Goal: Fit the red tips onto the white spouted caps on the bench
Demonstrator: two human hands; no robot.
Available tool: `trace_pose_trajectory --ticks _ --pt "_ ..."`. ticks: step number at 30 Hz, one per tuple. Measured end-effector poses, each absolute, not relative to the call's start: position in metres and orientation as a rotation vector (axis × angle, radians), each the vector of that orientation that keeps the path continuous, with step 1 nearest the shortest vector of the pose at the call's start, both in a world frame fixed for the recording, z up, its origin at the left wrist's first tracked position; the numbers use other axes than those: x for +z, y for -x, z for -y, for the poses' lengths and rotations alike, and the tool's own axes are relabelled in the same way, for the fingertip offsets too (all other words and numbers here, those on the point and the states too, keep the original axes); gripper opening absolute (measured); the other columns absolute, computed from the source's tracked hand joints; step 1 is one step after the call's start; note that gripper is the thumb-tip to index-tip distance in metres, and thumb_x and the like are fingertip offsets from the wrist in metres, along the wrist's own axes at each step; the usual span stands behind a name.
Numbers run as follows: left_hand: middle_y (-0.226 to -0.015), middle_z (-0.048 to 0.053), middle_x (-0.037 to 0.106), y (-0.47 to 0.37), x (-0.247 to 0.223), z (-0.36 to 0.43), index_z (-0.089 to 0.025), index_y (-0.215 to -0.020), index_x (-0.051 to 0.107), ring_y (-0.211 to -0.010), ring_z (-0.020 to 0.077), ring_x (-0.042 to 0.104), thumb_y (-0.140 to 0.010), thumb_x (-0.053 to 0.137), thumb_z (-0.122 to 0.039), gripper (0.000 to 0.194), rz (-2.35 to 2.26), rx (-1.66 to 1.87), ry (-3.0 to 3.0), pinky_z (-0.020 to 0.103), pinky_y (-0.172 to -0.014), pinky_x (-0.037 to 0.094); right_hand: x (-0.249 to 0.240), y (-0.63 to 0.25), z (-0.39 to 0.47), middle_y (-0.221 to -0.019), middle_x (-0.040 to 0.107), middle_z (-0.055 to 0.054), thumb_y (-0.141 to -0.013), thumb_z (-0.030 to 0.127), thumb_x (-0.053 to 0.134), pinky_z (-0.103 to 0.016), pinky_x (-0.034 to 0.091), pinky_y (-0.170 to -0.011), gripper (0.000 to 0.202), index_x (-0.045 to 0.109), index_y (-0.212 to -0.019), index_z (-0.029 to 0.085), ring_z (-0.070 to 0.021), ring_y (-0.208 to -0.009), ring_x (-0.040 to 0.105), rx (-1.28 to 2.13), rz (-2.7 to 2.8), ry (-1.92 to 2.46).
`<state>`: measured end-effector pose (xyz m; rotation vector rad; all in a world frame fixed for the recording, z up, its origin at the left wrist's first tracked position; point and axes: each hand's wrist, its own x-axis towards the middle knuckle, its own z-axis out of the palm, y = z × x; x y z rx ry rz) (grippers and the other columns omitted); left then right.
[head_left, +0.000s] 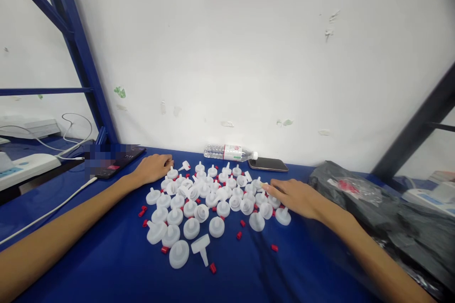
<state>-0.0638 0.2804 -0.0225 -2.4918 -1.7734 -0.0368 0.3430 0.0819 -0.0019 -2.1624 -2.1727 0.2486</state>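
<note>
Many white plastic nozzle caps (191,228) lie spread over the blue table (117,265), some upright, some tipped over. Small red caps (239,235) are scattered among and around them. My left hand (153,169) rests at the pile's back left edge, fingers curled beside a white cap; whether it holds anything is hidden. At the right edge of the pile is my right hand (289,195), its thumb and fingers apart, touching or just over the white caps there, with nothing visibly gripped.
A clear bottle (231,152) lies by the wall, next to a dark phone (268,164). Another phone (121,161) with a white cable is at the left. A grey plastic bag (355,199) lies at the right. Power strips (30,166) and blue frame posts stand at the sides.
</note>
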Motion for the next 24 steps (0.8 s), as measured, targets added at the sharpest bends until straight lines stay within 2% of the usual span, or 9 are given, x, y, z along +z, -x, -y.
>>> trace_pose_trajectory --ticks 10,16,19,24 --pt "-0.116 0.008 0.070 0.0649 -0.0242 -0.2810 -0.016 -0.120 0.066 -0.099 0.0212 0.069 -0.101 0.064 -0.040 0.030 1.773 -0.044 2.496 0.042 -0.087 0.060 -0.0055 -0.3463 -0.0842 -0.080 0.067 -0.003 -0.105 0.063 0.021 -0.034 0.039 -0.069 0.054 0.051 -0.080 0.026 -0.0255 -0.078 0.065 0.255 2.179 2.160" --pt "-0.115 0.008 0.070 0.0648 -0.0237 -0.2797 -0.016 -0.120 0.066 -0.098 0.0211 0.070 -0.101 0.064 -0.040 0.030 1.769 -0.052 2.494 0.042 -0.087 0.060 -0.0058 -0.3463 -0.0832 -0.074 0.066 -0.002 -0.104 0.067 0.022 -0.033 0.035 -0.065 0.055 0.050 -0.081 0.026 -0.0239 -0.073 0.062 0.253 2.182 2.135" --pt "-0.115 0.008 0.070 0.0643 -0.0232 -0.2790 -0.016 -0.120 0.066 -0.098 0.0210 0.070 -0.101 0.064 -0.040 0.030 1.769 -0.056 2.494 0.042 -0.086 0.060 -0.0057 -0.3458 -0.0836 -0.071 0.065 -0.001 -0.103 0.068 0.027 -0.032 0.034 -0.064 0.052 0.051 -0.083 0.026 -0.0234 -0.071 0.062 0.255 2.185 2.119" --pt "-0.114 0.008 0.070 0.0644 -0.0239 -0.2793 -0.016 -0.119 0.066 -0.097 0.0207 0.070 -0.101 0.063 -0.040 0.030 1.767 -0.061 2.491 0.041 -0.086 0.060 -0.0059 -0.3464 -0.0842 -0.076 0.070 -0.002 -0.103 0.061 0.040 -0.031 0.032 -0.062 0.039 0.056 -0.092 0.027 -0.0231 -0.071 0.064 0.256 2.198 2.110"
